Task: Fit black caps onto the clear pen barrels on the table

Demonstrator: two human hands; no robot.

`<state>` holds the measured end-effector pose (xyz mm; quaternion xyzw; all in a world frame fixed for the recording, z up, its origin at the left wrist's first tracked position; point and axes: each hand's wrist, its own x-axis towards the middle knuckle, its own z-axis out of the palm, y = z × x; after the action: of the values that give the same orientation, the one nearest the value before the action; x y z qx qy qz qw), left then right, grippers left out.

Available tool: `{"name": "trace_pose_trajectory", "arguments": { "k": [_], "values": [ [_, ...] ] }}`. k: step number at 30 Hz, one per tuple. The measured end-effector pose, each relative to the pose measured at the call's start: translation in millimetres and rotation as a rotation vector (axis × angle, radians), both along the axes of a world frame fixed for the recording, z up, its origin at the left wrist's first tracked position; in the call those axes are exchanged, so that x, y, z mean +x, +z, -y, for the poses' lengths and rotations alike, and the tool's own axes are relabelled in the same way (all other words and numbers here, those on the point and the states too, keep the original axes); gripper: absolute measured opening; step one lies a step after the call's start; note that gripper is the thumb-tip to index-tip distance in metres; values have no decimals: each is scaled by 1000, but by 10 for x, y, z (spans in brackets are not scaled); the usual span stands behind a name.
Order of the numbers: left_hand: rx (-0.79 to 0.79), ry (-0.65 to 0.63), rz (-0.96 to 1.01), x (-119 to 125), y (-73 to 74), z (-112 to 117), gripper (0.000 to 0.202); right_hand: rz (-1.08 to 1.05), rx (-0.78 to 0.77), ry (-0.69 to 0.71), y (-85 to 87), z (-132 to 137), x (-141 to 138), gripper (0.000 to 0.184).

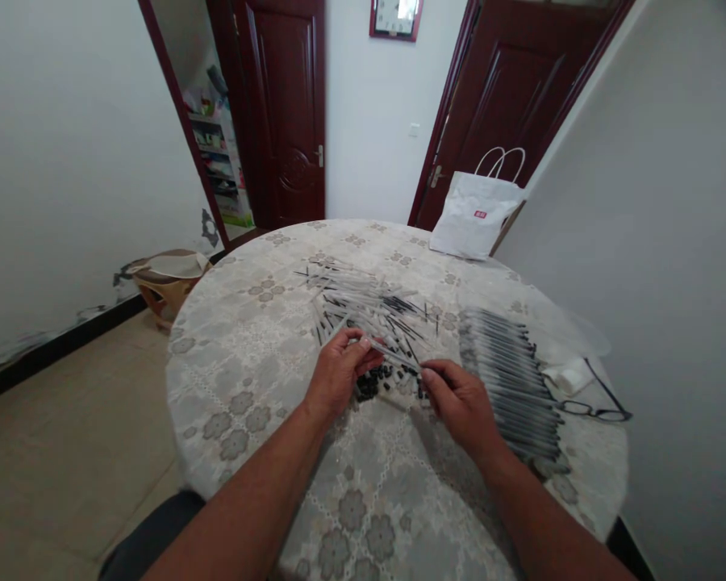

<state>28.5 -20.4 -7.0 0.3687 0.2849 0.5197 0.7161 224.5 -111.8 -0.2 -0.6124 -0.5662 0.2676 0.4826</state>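
My left hand (342,367) is closed on a thin, clear pen barrel (393,355) slanting across to the right. At its far end, my right hand (456,395) pinches the tip; any small part between those fingers is hidden. Behind my hands lies a loose pile of clear pen barrels (351,290) mixed with dark refills (402,305). Small black caps (369,386) are scattered just below and between my hands. To the right of my right hand, many pens with dark ends (508,371) lie side by side in a column.
A round table (235,363) with a patterned cloth carries everything. Black-framed glasses (593,410) and a white roll or wad (572,377) lie at the right edge. A white paper bag (475,214) stands at the back right. A stool (169,278) stands left of the table.
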Motion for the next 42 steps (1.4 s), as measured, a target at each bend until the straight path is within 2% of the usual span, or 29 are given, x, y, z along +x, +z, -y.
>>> {"name": "trace_pose_trajectory", "arguments": {
  "k": [3,5,7,11,15,18,21,23,25,28,31,34,42],
  "values": [
    [-6,-9,-35,-6,18,-3,28,-301,-154,25,-7,-48,-11,31],
    [0,-12,-60,-15,31,-13,29,-327,-187,33,12,-71,-11,31],
    [18,-26,-103,-25,51,-14,30,-167,-132,42,62,-69,-14,27],
    [99,-167,-219,-46,113,37,30,368,108,92,241,35,-52,15],
    [218,-270,-382,-96,184,83,25,710,93,157,469,194,14,10],
    [241,-239,-436,-137,226,77,23,833,98,119,622,196,335,9],
    [205,-162,-418,-166,252,49,25,907,149,-2,700,4,913,12],
    [181,-143,-403,-177,261,26,27,983,119,-134,705,-205,1335,14],
    [176,-141,-394,-185,262,5,26,1086,21,-216,686,-433,1687,16],
    [202,-152,-391,-187,252,-16,24,1223,-144,-263,641,-744,1998,21],
    [228,-157,-408,-196,240,-32,24,1295,-267,-256,578,-966,2118,26],
    [250,-115,-411,-240,255,-51,25,1297,-313,-241,496,-1083,2176,26],
    [217,138,-382,-493,365,-267,26,1293,-389,-199,337,-1116,2199,34]
  ]
}}
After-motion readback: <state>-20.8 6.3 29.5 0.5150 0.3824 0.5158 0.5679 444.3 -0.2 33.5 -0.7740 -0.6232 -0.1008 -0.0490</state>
